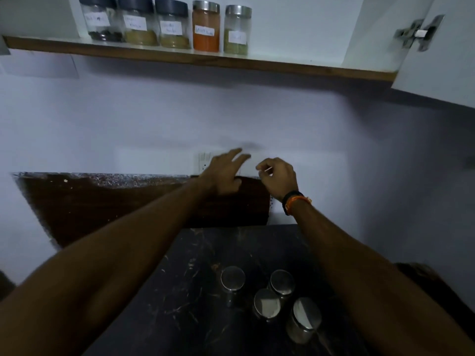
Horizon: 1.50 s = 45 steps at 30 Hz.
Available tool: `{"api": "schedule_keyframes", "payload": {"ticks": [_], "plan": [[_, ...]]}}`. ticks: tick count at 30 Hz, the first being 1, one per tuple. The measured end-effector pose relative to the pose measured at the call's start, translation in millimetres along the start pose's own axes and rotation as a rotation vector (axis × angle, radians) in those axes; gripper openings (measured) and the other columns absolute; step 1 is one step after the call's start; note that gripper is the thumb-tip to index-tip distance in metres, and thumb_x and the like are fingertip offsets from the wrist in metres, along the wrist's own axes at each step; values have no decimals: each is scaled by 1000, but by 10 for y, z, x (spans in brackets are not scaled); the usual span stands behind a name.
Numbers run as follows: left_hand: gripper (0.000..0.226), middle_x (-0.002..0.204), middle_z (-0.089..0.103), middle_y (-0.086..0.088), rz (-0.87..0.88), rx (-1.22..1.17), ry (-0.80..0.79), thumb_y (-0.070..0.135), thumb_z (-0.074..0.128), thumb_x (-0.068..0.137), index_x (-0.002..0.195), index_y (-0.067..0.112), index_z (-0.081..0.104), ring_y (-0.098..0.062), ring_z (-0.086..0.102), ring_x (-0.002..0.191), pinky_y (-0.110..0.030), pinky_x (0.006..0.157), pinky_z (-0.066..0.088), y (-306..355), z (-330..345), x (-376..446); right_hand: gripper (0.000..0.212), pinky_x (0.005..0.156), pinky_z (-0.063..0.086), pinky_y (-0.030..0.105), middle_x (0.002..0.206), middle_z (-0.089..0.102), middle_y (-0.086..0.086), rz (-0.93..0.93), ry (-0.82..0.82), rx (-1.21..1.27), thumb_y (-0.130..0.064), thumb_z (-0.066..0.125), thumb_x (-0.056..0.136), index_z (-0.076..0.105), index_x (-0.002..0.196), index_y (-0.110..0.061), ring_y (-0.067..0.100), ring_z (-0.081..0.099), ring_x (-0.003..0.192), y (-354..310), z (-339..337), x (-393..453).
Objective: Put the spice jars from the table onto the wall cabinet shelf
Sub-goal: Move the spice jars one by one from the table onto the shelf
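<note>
Both hands are hanging empty at mid-frame, the left hand point(223, 173) spread, the right hand point(279, 179) loosely curled, while four jars point(267, 303) are waiting on the table point(185, 291) at six o'clock, tightly clustered, so grabbing one is risking toppling its neighbours.

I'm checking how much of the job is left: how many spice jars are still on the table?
4, all with silver lids: one at the back left, one at the back right, one in the middle, one nearest at the front right. The arms may hide more.
</note>
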<state>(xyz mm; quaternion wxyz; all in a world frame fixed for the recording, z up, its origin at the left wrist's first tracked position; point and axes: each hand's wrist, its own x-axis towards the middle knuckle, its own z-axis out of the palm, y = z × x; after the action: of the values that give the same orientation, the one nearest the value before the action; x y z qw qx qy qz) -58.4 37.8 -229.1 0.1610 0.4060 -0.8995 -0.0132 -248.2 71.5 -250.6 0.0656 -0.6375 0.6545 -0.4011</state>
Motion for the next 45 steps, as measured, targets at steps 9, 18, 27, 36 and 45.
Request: {"api": "schedule_keyframes", "payload": {"ticks": [9, 18, 27, 36, 45], "plan": [[69, 148, 39, -11, -182, -380, -423, 20, 65, 90, 151, 17, 33, -29, 41, 134, -43, 112, 35, 206, 1319, -898, 18, 93, 54, 41, 103, 73, 9, 243, -266, -28, -4, 59, 88, 75, 93, -10, 26, 66, 96, 675, 766, -1170], [44, 131, 58, -11, -197, -426, -565, 15, 58, 94, 137, 14, 49, -27, 57, 120, -38, 102, 46, 568, 1924, -1348, 28, 103, 38, 33, 122, 62, 4, 297, -434, -330, -20, 60, 91, 66, 119, -21, 24, 56, 117, 1074, 1001, -2143], [43, 132, 56, -10, -197, -485, -680, 13, 58, 95, 138, 12, 48, -23, 55, 119, -43, 102, 49, 672, 2244, -1673, 58, 100, 46, 48, 144, 40, 12, 412, -511, -508, -55, 59, 88, 50, 135, -23, 34, 40, 131, 1117, 1140, -2641], [40, 129, 60, -4, -300, -598, -656, 15, 58, 94, 133, 16, 53, -20, 58, 117, -26, 87, 43, 643, 2400, -1830, 67, 94, 48, 44, 146, 36, 13, 519, -468, -503, -64, 59, 86, 45, 138, -25, 36, 46, 129, 1058, 1312, -2727], [42, 137, 57, -9, -472, -686, -549, 7, 55, 95, 137, 11, 54, -24, 55, 125, -28, 100, 43, 532, 2488, -2038, 64, 97, 50, 48, 143, 38, 13, 626, -413, -294, -39, 73, 79, 47, 137, -28, 36, 43, 132, 992, 1379, -2760]]}}
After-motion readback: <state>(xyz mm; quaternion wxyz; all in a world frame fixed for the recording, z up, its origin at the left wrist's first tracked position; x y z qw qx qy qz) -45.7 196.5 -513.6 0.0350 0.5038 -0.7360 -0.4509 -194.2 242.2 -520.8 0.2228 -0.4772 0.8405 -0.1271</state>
